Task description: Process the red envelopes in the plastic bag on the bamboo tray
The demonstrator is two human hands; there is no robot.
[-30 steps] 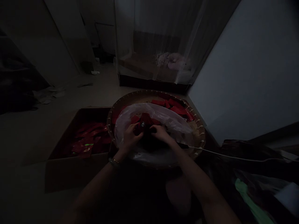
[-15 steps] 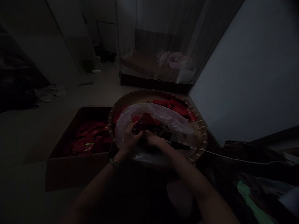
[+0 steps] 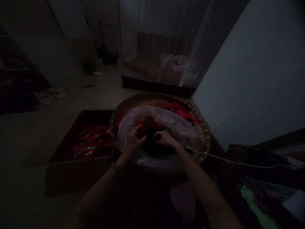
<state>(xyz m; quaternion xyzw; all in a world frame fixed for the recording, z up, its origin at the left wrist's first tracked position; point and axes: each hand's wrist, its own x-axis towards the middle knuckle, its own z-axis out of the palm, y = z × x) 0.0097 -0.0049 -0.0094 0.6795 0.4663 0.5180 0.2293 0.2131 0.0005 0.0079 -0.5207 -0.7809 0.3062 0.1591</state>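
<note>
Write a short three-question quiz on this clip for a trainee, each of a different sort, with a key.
1. Which wrist wears a bangle?
2. The open box holds: (a) green bottles; (b) red items; (c) white plates.
3. True or false: the left hand and right hand are both over the round woven tray.

Key: 1. the left; 2. b; 3. true.

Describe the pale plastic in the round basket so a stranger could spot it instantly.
Find the big round woven basket in the middle, right of the open box. Inside it, the plastic makes a wide arch beyond the left hand and the right hand. Its pale, filmy look sets it apart from the red pieces near it.
</note>
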